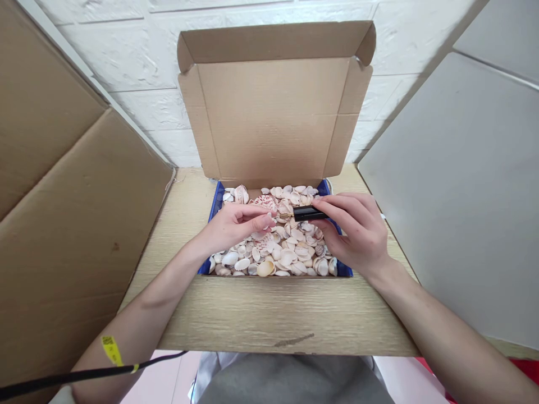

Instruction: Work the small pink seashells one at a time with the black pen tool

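Note:
My right hand (357, 230) is closed around a black mini drill (309, 213), held level over the shells with its brass-coloured tip pointing left. Facing that tip, my left hand (240, 224) pinches a small pale shell (270, 220) between thumb and fingers. The fingers partly cover this shell, and whether the tip touches it I cannot tell. Below both hands lies an open cardboard box with blue sides (344, 271), filled with many white, cream and reddish-striped seashells (288, 257).
The box's raised lid (269, 112) leans near the white brick wall (122, 56). A cardboard panel (76, 235) stands at the left and a grey-white panel (463, 185) at the right. A black cable (63, 379) crosses the lower left, before the wooden tabletop (269, 314).

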The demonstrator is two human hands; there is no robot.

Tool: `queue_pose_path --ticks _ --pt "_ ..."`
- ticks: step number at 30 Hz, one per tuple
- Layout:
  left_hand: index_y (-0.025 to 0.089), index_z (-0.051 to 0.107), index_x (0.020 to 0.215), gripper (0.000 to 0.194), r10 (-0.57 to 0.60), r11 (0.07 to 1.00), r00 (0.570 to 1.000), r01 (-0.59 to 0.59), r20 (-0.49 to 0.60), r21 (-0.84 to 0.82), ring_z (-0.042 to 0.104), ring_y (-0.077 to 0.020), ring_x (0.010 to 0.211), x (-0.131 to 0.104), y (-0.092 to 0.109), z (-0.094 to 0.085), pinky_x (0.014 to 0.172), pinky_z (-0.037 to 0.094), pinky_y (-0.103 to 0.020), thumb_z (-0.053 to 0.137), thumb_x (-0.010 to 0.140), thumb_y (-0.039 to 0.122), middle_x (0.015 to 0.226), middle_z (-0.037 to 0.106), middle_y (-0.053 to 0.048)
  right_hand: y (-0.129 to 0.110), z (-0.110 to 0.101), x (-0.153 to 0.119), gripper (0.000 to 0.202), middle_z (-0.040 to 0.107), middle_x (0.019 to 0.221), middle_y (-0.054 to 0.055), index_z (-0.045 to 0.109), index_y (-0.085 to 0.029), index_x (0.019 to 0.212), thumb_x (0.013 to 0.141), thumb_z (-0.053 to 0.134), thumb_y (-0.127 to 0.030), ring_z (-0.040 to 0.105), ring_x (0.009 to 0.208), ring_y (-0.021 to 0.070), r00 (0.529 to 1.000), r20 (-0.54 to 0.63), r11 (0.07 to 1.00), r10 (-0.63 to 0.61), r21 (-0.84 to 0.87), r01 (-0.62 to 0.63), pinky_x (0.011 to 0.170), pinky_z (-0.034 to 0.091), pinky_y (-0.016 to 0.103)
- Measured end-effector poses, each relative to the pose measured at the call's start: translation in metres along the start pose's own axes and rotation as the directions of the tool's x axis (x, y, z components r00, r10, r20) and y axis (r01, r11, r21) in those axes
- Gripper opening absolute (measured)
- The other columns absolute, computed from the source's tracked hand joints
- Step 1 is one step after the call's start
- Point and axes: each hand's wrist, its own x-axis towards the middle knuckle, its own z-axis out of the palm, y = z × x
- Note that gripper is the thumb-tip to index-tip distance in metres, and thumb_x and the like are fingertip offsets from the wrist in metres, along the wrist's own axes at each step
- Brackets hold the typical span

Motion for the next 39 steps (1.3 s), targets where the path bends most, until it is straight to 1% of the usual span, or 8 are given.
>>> queue_pose_path --ticks 5,11,18,22,27,30,33,39 --pt "0.015 0.075 0.099 0.035 0.025 1.0 0.999 -0.025 0.028 0.006 0.067 -0.016 0.074 -0.0012 0.0003 -0.0002 0.067 0.056 -0.027 0.066 0.082 0.045 0.087 0.074 -0.007 0.0001 0.0007 0.0011 0.034 0.069 0.098 0.008 0.059 -0.023 0.114 0.082 0.066 -0.015 0.062 0.089 0.0231 1.0 -0.003 0.999 0.01 0.045 -0.009 0.076 0.053 0.04" --pt "0.012 0.074 0.102 0.042 0.045 0.999 0.997 -0.046 -0.062 -0.013 0.066 -0.0174 0.076 -0.0018 0.0029 0.0012 0.068 0.055 -0.028 0.07 0.077 0.046 0.085 0.075 -0.008 0.0019 0.0034 -0.0008 0.029 0.069 0.096 0.008 0.06 -0.023 0.112 0.084 0.064 -0.018 0.063 0.084 0.0223 0.997 0.055 0.996 0.049 0.069 -0.053 0.073 0.053 0.04" --pt "0.017 0.077 0.097 0.038 0.025 1.0 0.994 -0.025 -0.111 0.0 0.07 -0.02 0.079 0.0002 0.0054 0.0014 0.069 0.057 -0.028 0.073 0.074 0.047 0.085 0.076 -0.007 0.002 0.0043 -0.0014 0.025 0.069 0.098 0.009 0.062 -0.019 0.111 0.086 0.06 -0.02 0.062 0.088 0.0224 0.993 0.071 0.989 0.094 0.105 -0.101 0.075 0.053 0.04" --pt "0.019 0.077 0.096 0.037 0.025 1.0 0.996 -0.024 -0.09 0.01 0.07 -0.0199 0.079 0.0015 0.0056 0.0009 0.071 0.058 -0.029 0.072 0.074 0.047 0.088 0.077 -0.006 0.0021 0.0047 -0.0021 0.025 0.069 0.098 0.008 0.063 -0.02 0.112 0.087 0.059 -0.022 0.062 0.089 0.0221 0.991 0.083 0.989 0.102 0.103 -0.11 0.077 0.052 0.04" --pt "0.017 0.076 0.098 0.04 -0.008 1.0 0.993 0.008 -0.114 0.003 0.07 -0.019 0.076 0.0018 0.0088 0.0018 0.067 0.058 -0.027 0.073 0.073 0.048 0.088 0.077 -0.007 0.0021 0.0049 -0.0024 0.024 0.069 0.098 0.009 0.063 -0.02 0.111 0.086 0.06 -0.02 0.061 0.088 0.0218 0.993 0.072 0.988 0.095 0.112 -0.102 0.076 0.052 0.039" --pt "0.017 0.076 0.097 0.039 -0.008 1.0 0.995 0.008 -0.103 -0.002 0.069 -0.0183 0.074 0.0016 0.0083 0.0014 0.064 0.056 -0.025 0.072 0.074 0.048 0.087 0.076 -0.008 0.0018 0.0048 -0.0018 0.024 0.069 0.098 0.01 0.062 -0.018 0.11 0.085 0.061 -0.019 0.061 0.087 0.022 0.995 0.063 0.99 0.078 0.109 -0.085 0.075 0.052 0.039" --pt "0.017 0.076 0.097 0.04 0.004 1.0 0.996 -0.002 -0.091 0.022 0.068 -0.018 0.073 0.0014 0.0065 0.0002 0.06 0.054 -0.023 0.07 0.075 0.051 0.085 0.076 -0.008 0.0015 0.0045 -0.0014 0.026 0.069 0.097 0.009 0.062 -0.019 0.112 0.086 0.06 -0.019 0.062 0.087 0.0216 0.995 0.063 0.99 0.08 0.111 -0.087 0.075 0.052 0.039" --pt "0.015 0.075 0.104 0.052 0.0 1.0 0.994 0.0 -0.108 0.007 0.068 -0.0195 0.073 0.0003 0.0051 -0.001 0.056 0.052 -0.023 0.07 0.074 0.056 0.092 0.076 -0.011 0.0012 0.0047 -0.0013 0.029 0.069 0.097 0.008 0.062 -0.021 0.115 0.086 0.06 -0.02 0.062 0.088 0.0219 0.995 0.054 0.987 0.089 0.128 -0.095 0.076 0.053 0.039"
